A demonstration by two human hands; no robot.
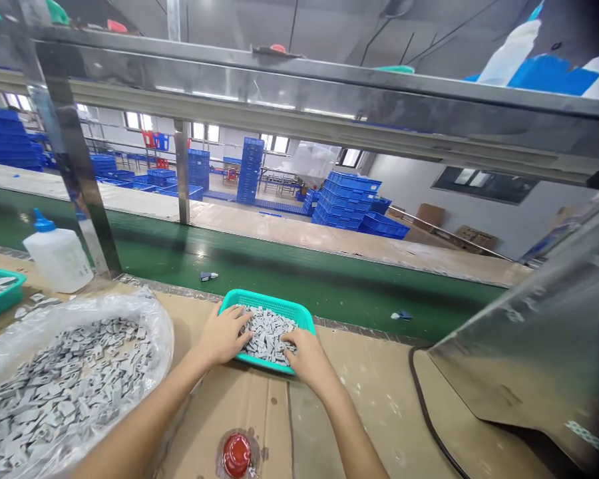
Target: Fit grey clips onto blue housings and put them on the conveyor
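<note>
Inside teal basket (282, 305), grey parts (267, 334)

No lettering, number or sign can be read at this workbench (369, 379). Faint marks low on the white squeeze bottle (60, 259) at left are too small to make out, and pale patches on the slanted metal panel (544, 346) at right are too blurred to tell as print or reflection. The stacked blue crates (252, 169) in the background show no legible wording.
</note>
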